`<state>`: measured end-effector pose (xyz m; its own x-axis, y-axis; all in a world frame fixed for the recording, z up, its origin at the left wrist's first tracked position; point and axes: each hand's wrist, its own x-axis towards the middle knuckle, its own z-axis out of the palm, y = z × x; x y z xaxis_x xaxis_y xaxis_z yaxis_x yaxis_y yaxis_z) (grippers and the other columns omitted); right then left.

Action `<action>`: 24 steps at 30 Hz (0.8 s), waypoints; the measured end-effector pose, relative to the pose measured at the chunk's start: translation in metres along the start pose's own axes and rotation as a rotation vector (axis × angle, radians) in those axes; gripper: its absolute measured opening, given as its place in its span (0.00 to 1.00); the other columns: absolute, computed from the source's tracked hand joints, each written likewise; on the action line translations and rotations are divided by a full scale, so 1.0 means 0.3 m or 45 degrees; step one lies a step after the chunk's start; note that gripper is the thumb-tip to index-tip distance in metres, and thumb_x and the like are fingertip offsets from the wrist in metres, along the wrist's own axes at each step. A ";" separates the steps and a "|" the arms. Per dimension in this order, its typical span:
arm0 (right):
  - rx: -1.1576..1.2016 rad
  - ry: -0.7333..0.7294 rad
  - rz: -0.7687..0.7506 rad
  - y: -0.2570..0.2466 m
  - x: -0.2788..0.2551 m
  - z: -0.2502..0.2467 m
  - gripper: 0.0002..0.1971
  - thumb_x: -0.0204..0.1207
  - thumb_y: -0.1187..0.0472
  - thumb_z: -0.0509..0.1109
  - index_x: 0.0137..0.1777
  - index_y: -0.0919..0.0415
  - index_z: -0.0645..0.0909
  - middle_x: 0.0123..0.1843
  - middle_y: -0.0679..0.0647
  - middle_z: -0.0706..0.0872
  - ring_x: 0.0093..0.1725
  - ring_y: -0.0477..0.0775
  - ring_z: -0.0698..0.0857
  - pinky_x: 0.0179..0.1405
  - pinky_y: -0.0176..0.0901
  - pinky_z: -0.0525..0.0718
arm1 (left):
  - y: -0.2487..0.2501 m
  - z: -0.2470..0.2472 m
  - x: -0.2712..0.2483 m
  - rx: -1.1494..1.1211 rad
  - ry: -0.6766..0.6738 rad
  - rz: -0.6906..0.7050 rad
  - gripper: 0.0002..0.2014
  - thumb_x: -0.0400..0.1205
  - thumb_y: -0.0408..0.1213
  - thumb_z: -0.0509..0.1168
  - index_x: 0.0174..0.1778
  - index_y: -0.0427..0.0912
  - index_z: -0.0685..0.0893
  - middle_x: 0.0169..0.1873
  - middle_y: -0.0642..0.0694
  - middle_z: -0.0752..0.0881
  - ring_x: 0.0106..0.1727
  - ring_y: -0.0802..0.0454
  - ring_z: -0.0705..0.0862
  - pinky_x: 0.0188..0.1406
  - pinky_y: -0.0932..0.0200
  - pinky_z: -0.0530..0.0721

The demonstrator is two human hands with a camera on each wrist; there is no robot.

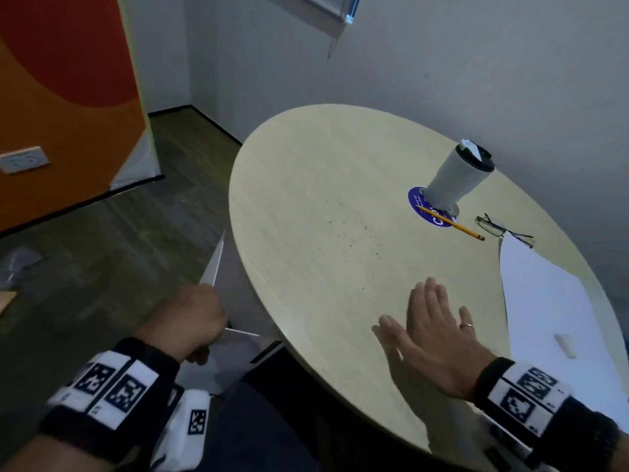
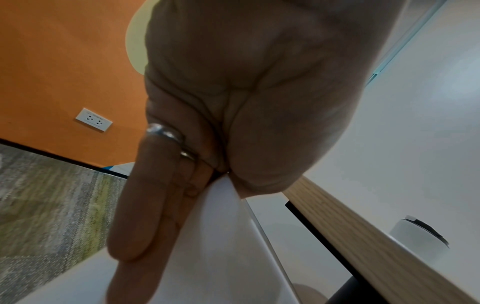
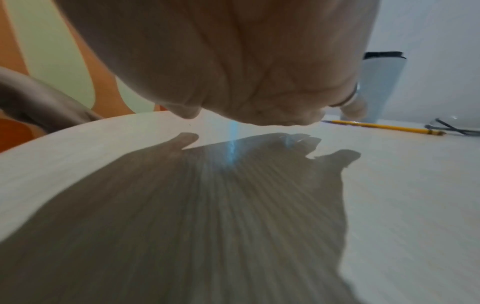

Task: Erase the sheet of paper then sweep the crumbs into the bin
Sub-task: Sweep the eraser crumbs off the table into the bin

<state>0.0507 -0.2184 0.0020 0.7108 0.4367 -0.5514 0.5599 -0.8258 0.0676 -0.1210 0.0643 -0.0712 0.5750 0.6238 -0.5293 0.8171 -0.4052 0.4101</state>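
Dark eraser crumbs (image 1: 354,233) lie scattered over the middle of the round pale wooden table (image 1: 306,158). My right hand (image 1: 432,321) hovers flat and open just above the table near its front edge, fingers together and pointing at the crumbs; its shadow falls on the wood (image 3: 233,205) under the right hand (image 3: 249,115). Left of the table and below its edge, my left hand (image 1: 190,318) pinches the thin wall of a white bin (image 1: 212,264). The left hand (image 2: 221,176) has its thumb and fingers on the bin wall (image 2: 215,236). The white sheet of paper (image 1: 551,301) lies at the right with a white eraser (image 1: 566,345) on it.
A white lidded cup (image 1: 456,178) stands on a blue round coaster (image 1: 418,202) at the back right, with a yellow pencil (image 1: 452,223) and glasses (image 1: 500,228) beside it. The wall runs close behind the table. Carpeted floor (image 1: 102,250) and an orange wall lie to the left.
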 end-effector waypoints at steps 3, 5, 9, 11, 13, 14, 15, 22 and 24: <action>0.004 -0.059 0.002 -0.046 -0.018 0.032 0.59 0.72 0.17 0.25 0.88 0.65 0.21 0.89 0.62 0.20 0.90 0.60 0.23 0.91 0.67 0.33 | -0.009 -0.001 0.014 -0.014 -0.052 0.031 0.14 0.85 0.28 0.61 0.31 0.35 0.79 0.21 0.41 0.84 0.24 0.44 0.89 0.28 0.52 0.89; -0.015 -0.019 -0.138 -0.128 -0.015 0.053 0.54 0.80 0.21 0.32 0.88 0.63 0.19 0.88 0.60 0.18 0.88 0.58 0.20 0.91 0.66 0.30 | -0.018 -0.001 0.022 0.016 -0.088 0.030 0.12 0.80 0.26 0.64 0.29 0.33 0.80 0.19 0.40 0.83 0.18 0.48 0.83 0.24 0.56 0.86; 0.000 -0.006 -0.463 -0.273 -0.017 0.048 0.49 0.80 0.23 0.31 0.88 0.54 0.18 0.87 0.49 0.15 0.87 0.49 0.16 0.89 0.61 0.24 | -0.030 0.001 0.014 0.038 -0.060 0.023 0.12 0.83 0.30 0.65 0.33 0.38 0.77 0.32 0.39 0.84 0.27 0.50 0.78 0.26 0.58 0.77; -0.003 0.024 -0.467 -0.260 -0.012 0.039 0.49 0.79 0.21 0.28 0.89 0.53 0.18 0.87 0.46 0.14 0.86 0.46 0.15 0.89 0.60 0.24 | -0.031 -0.004 0.015 0.046 -0.043 0.036 0.10 0.84 0.30 0.65 0.36 0.36 0.79 0.30 0.40 0.82 0.27 0.50 0.79 0.22 0.59 0.74; -0.025 0.051 -0.349 -0.199 -0.002 0.023 0.53 0.74 0.18 0.22 0.88 0.54 0.18 0.87 0.49 0.14 0.86 0.48 0.16 0.89 0.62 0.25 | -0.028 -0.009 0.010 0.042 -0.049 0.041 0.09 0.85 0.30 0.64 0.38 0.34 0.80 0.30 0.40 0.84 0.28 0.47 0.84 0.22 0.60 0.75; -0.043 0.037 -0.263 -0.163 0.001 0.013 0.57 0.69 0.17 0.21 0.88 0.56 0.18 0.88 0.51 0.14 0.87 0.50 0.16 0.89 0.64 0.26 | -0.024 -0.010 0.009 0.048 -0.045 0.052 0.09 0.86 0.31 0.63 0.41 0.33 0.81 0.35 0.39 0.87 0.33 0.44 0.88 0.27 0.60 0.78; -0.069 0.005 -0.177 -0.132 0.001 0.004 0.60 0.65 0.16 0.19 0.89 0.58 0.19 0.88 0.53 0.16 0.87 0.52 0.18 0.90 0.65 0.28 | -0.017 -0.013 0.002 0.077 -0.032 0.065 0.09 0.88 0.34 0.63 0.44 0.35 0.82 0.43 0.38 0.90 0.42 0.41 0.91 0.33 0.59 0.81; -0.108 -0.040 -0.262 -0.271 -0.014 0.047 0.55 0.74 0.18 0.24 0.84 0.62 0.16 0.86 0.61 0.16 0.87 0.61 0.19 0.89 0.65 0.27 | -0.026 -0.017 -0.008 0.207 -0.057 0.138 0.04 0.85 0.30 0.68 0.44 0.35 0.82 0.39 0.43 0.80 0.47 0.42 0.85 0.37 0.58 0.76; -0.092 -0.001 -0.404 -0.361 -0.005 0.042 0.51 0.80 0.21 0.31 0.86 0.59 0.17 0.86 0.58 0.15 0.87 0.58 0.17 0.87 0.63 0.25 | -0.027 -0.018 -0.014 0.158 -0.065 0.124 0.12 0.85 0.28 0.67 0.35 0.37 0.76 0.34 0.41 0.78 0.40 0.43 0.85 0.31 0.59 0.76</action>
<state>-0.0164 -0.1342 -0.0151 0.4958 0.6681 -0.5548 0.7821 -0.6212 -0.0491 -0.1304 0.0686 -0.0683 0.6503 0.5444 -0.5298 0.7546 -0.5435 0.3678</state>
